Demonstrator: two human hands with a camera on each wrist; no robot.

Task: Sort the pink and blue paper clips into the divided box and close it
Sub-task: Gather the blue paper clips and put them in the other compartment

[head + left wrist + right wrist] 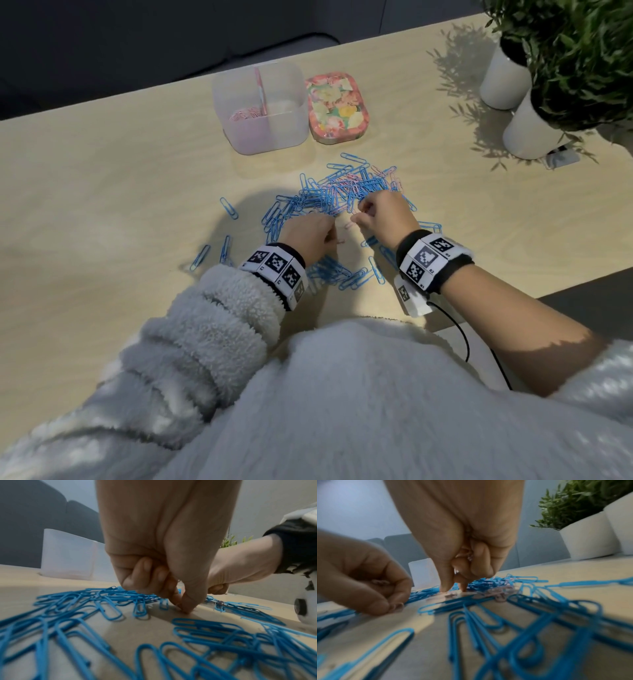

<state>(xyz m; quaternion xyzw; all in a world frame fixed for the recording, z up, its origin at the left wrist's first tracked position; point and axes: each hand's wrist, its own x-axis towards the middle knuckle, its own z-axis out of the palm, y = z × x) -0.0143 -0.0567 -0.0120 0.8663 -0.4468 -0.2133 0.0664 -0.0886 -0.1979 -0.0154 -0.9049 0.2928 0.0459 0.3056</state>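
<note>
Both hands' grips pinch pink clips (350,224) amid blue clips (329,192): left hand (310,236), right hand (383,217)

Fluffy pale grey fleece sleeves (212,329), right pushed up, black wristbands (435,260) with square-coded tags, thin black cable (460,329)

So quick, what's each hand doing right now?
Left hand: fingers curled, pinching at the table; cannot tell what it holds.
Right hand: curled around pink clips, picking another.

Home living room: wooden table (102,178), grey sofa (34,520), potted plants (565,61).
</note>
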